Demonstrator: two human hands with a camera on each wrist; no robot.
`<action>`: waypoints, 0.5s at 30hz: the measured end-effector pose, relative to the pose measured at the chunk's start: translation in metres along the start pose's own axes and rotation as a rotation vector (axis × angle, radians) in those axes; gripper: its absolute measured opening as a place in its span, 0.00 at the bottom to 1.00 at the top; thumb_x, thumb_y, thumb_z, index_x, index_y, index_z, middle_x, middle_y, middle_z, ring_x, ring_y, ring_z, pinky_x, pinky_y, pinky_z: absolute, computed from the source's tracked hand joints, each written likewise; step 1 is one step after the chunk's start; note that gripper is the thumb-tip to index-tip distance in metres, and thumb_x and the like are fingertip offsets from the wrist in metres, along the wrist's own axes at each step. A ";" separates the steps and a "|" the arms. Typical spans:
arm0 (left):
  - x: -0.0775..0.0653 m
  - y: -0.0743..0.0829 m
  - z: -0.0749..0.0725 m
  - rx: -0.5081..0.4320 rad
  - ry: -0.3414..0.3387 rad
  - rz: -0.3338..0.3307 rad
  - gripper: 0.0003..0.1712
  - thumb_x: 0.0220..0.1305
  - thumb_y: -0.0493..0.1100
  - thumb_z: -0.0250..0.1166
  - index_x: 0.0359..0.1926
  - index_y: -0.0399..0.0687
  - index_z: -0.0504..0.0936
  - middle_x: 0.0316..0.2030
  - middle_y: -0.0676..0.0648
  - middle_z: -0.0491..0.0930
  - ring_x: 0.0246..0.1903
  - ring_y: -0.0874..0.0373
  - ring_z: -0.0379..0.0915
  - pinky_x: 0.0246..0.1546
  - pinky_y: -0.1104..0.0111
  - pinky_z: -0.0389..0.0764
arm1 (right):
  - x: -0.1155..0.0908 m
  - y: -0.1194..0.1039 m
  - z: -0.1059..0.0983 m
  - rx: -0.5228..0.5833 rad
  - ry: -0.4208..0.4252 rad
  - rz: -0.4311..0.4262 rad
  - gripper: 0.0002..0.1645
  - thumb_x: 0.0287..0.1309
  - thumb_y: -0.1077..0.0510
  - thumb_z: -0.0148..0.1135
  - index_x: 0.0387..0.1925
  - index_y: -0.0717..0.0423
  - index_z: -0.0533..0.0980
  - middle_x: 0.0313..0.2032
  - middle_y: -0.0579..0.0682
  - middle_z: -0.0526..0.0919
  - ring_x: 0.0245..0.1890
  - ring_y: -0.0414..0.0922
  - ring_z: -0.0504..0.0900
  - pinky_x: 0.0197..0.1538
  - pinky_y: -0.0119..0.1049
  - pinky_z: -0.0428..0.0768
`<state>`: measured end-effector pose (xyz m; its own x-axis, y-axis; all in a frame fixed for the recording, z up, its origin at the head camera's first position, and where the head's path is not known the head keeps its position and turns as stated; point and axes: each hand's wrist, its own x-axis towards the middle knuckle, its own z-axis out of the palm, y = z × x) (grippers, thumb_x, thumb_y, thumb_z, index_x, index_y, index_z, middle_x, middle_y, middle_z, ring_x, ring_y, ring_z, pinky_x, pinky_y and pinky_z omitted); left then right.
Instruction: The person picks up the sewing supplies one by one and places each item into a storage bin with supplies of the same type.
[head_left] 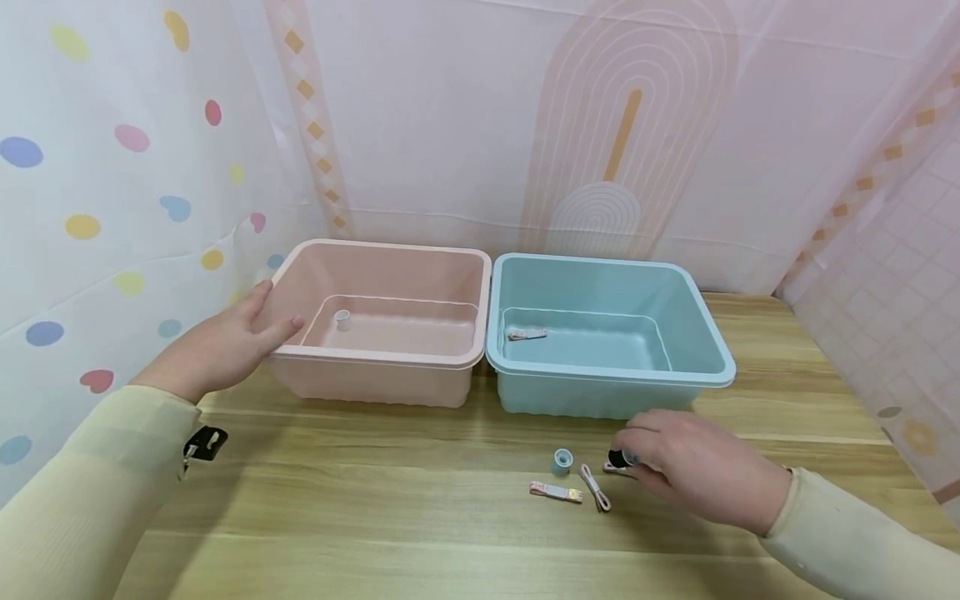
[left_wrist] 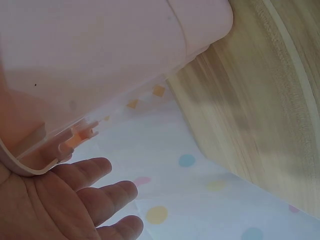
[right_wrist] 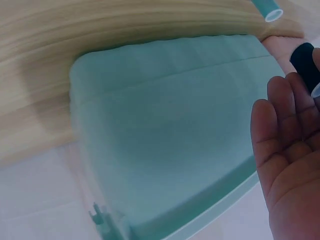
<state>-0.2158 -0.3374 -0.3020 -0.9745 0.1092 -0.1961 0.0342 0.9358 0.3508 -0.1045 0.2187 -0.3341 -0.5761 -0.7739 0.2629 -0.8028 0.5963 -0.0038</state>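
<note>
My right hand (head_left: 697,467) pinches a small black cylinder with a pale rim (head_left: 618,458) just above the table, in front of the light blue bin (head_left: 600,398). In the right wrist view the black cylinder (right_wrist: 304,61) shows by the fingertips. Near that hand lie a small teal cylinder (head_left: 562,462), a folded patterned strip (head_left: 556,492) and a folded pale cord (head_left: 596,488). Another thin item (head_left: 613,468) is partly hidden under the fingers. My left hand (head_left: 228,343) rests on the left rim of the pink bin (head_left: 375,382), its fingers (left_wrist: 100,170) extended outside.
A small white cylinder (head_left: 342,320) stands inside the pink bin. One folded strip (head_left: 528,334) lies in the blue bin. Both bins stand side by side on the wooden table (head_left: 360,500), before a patterned cloth backdrop (head_left: 435,125).
</note>
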 end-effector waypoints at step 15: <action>-0.001 0.001 -0.001 -0.002 0.001 0.000 0.60 0.74 0.80 0.36 0.83 0.45 0.23 0.82 0.25 0.38 0.76 0.18 0.44 0.68 0.23 0.54 | 0.034 -0.007 -0.007 0.002 0.068 -0.020 0.18 0.51 0.65 0.77 0.44 0.52 0.83 0.38 0.39 0.83 0.36 0.34 0.81 0.41 0.34 0.84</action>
<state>-0.2149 -0.3369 -0.3010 -0.9748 0.1088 -0.1947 0.0340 0.9352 0.3524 -0.1177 0.1898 -0.3183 -0.5479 -0.7695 0.3282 -0.8145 0.5801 0.0005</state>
